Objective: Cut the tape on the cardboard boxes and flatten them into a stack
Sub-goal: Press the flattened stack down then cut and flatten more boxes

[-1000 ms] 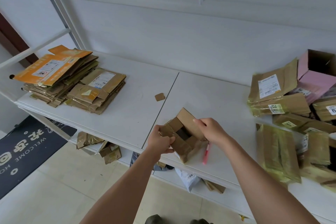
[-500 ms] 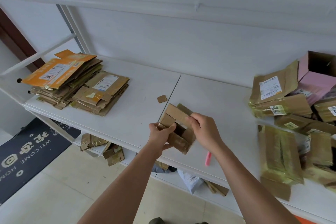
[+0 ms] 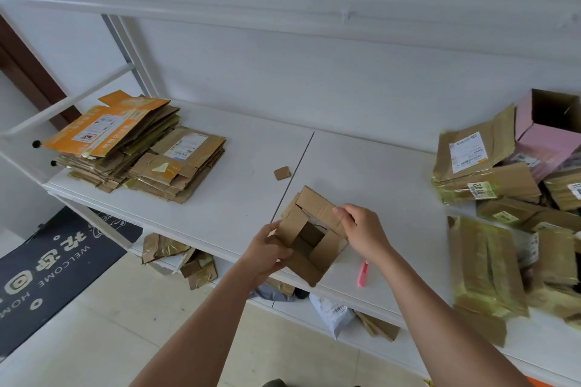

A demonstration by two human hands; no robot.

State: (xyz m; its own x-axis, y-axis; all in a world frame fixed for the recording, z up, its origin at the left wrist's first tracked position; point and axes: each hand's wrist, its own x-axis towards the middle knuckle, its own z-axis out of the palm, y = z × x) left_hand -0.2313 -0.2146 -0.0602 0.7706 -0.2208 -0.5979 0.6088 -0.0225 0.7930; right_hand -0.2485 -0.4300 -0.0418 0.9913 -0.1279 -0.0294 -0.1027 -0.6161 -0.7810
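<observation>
White counter (image 3: 393, 173) runs wide across the view, wall behind it. Far right on the counter, a loose heap of unflattened boxes (image 3: 490, 185), taped and labelled, with an open pink box (image 3: 540, 132) standing at the back of it. Far left, the stack of flattened boxes (image 3: 132, 151), an orange one on top, with a second, lower pile just beside it. Down on the floor, a dark welcome mat (image 3: 47, 270), and cardboard scraps lie on the lower shelf (image 3: 176, 258) beneath.

Centre, at the near edge of the counter, a small brown box (image 3: 309, 237) is up in both hands, open end towards the camera, flaps splayed. The left hand (image 3: 267, 253) grips its left side, fingers curled round the wall and thumb on a flap. The right hand (image 3: 361, 229) pinches the far flap between thumb and fingers; how far the fingers reach behind it is hard to tell from here.

A pink cutter (image 3: 363, 273) lies on the counter just beside the right wrist, touched by neither hand. A small cardboard scrap (image 3: 282, 173) lies alone beyond the box.
</observation>
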